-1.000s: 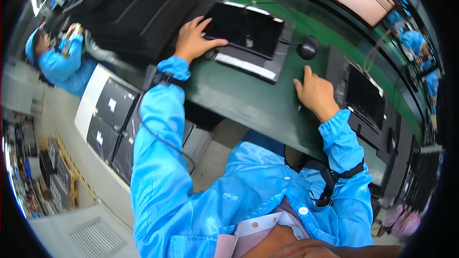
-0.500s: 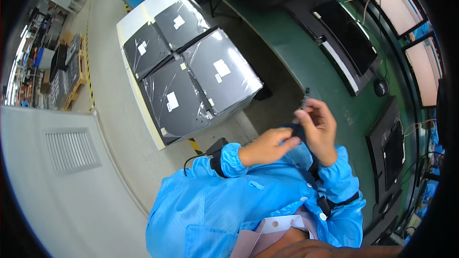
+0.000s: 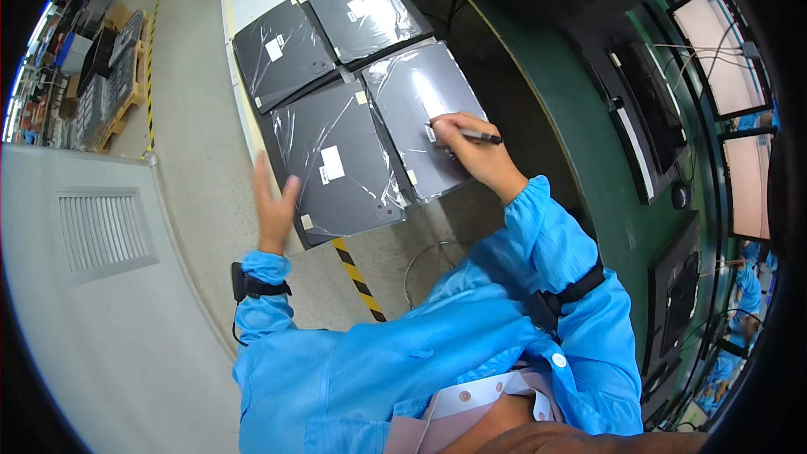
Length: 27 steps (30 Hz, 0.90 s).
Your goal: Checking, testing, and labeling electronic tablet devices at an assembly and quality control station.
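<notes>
My right hand is closed around a black pen, whose tip end is at a small white label on the near right dark grey panel. Whether the tip touches the label I cannot tell. At the left edge of the near left panel is my left hand, fingers spread and nothing visible in it. Clear film covers both panels, and a white label lies on the near left one. Two more wrapped panels, the far left and the far right, lie behind them.
A pale board shows beneath the panels. To the right runs a green bench with dark screens and a black mouse. On the left stands a white cabinet with a vent. Yellow-black tape marks the floor.
My hands, together near the bench with the pen, have parted. The right has carried the pen onto the near right panel; the left has moved left to the panels' edge and opened.
</notes>
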Each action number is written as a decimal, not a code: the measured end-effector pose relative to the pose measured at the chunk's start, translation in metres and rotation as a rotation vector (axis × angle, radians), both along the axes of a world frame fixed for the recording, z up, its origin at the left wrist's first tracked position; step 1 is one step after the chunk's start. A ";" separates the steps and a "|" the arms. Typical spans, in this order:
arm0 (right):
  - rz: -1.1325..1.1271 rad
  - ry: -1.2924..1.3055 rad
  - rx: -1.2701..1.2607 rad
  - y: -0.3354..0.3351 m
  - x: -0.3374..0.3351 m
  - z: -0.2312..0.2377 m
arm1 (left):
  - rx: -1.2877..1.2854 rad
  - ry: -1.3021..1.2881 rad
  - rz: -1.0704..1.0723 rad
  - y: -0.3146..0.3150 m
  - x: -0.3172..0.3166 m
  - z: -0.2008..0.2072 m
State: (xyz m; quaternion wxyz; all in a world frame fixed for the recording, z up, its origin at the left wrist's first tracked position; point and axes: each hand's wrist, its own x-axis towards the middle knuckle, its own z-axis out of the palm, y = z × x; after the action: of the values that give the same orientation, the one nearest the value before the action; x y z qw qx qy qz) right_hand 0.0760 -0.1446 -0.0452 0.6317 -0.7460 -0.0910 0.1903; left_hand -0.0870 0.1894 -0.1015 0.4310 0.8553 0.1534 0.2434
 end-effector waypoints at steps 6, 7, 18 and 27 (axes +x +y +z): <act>-0.054 -0.390 -0.201 0.009 -0.001 -0.018 | 0.164 0.190 -0.095 -0.004 -0.002 -0.005; -0.059 -0.408 -0.203 0.011 -0.001 -0.016 | 0.164 0.182 -0.093 -0.003 -0.002 -0.008; 0.059 -0.545 -0.104 0.037 -0.013 -0.010 | 0.185 0.183 -0.070 -0.001 -0.005 -0.004; 0.322 -0.526 -0.080 0.127 -0.044 -0.011 | 0.239 0.167 -0.100 -0.002 -0.001 -0.008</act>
State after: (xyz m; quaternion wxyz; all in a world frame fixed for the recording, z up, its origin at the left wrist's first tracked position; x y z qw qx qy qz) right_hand 0.0320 -0.0173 -0.0560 0.5184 -0.7699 -0.3607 0.0916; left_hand -0.0880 0.1877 -0.1098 0.3235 0.9243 0.1159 0.1663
